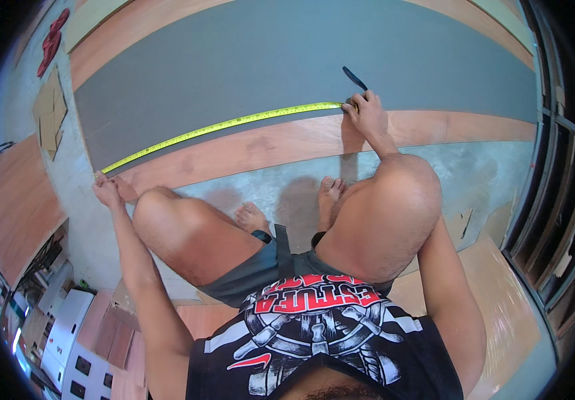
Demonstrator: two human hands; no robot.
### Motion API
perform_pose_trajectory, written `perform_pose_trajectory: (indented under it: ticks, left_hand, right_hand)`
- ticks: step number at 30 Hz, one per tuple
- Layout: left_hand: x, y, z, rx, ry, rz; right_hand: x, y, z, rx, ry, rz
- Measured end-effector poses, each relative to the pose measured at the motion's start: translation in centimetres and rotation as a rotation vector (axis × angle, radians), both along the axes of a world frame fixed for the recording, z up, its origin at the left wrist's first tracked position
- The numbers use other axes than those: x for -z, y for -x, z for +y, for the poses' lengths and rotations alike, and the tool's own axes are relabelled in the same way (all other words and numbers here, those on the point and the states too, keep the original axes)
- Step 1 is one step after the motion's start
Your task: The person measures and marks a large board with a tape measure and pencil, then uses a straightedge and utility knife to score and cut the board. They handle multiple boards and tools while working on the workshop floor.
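Observation:
A yellow tape measure (224,125) is stretched along a large grey sheet (287,53), near its closer edge. At the sheet's left corner, my left hand (107,189) pinches the end of the tape. My right hand (366,115) is closed at the tape's other end, around the tape's case, which my fingers mostly hide. A dark strap (354,78) sticks out beyond the fingers of that hand. Beneath the grey sheet, a reddish wooden board (247,155) shows as a strip along the near side.
Metal racking (554,180) stands along the right. Torn cardboard (51,113) and a red cloth-like item (51,43) lie on the floor at the left. A brown panel (17,207) and a white cabinet (67,333) are farther left. My bare feet (253,219) rest beside the board.

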State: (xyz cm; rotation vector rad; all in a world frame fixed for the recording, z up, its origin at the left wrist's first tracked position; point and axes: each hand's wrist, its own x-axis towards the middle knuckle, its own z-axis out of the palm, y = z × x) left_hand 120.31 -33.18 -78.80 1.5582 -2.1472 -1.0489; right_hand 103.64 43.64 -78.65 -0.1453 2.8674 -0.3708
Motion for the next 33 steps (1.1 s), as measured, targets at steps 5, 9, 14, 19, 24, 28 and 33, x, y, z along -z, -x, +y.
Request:
perform_pose_trajectory:
  ticks: [5,9,14,19,24,28,33]
  left_hand:
    - [-15.1,7.9,6.8,0.349,-0.126,0.108]
    - [-18.1,14.9,19.2,0.791,-0.119,0.176]
    - [-10.1,16.2,37.9,1.102,-0.11,0.251]
    - [-4.1,13.5,50.7,1.148,-0.372,0.088]
    - [-1.5,13.0,53.6,1.202,-0.246,0.186]
    - [-0.6,13.0,53.5,1.235,-0.174,0.142]
    - [-0.1,13.0,53.9,1.327,-0.105,0.22]
  right_hand:
    - [0.2,-0.2,0.2,-0.013,-0.009,0.025]
    - [0.2,-0.3,0.3,-0.01,0.035,0.051]
    - [0.3,-0.4,0.5,-0.014,0.051,0.109]
    - [0.8,-0.7,0.3,0.011,0.064,0.145]
    - [0.8,-0.9,0.3,0.004,0.055,0.151]
    - [0.6,-0.9,0.3,-0.003,0.051,0.165]
    - [0.7,-1.0,0.2,0.006,0.065,0.167]
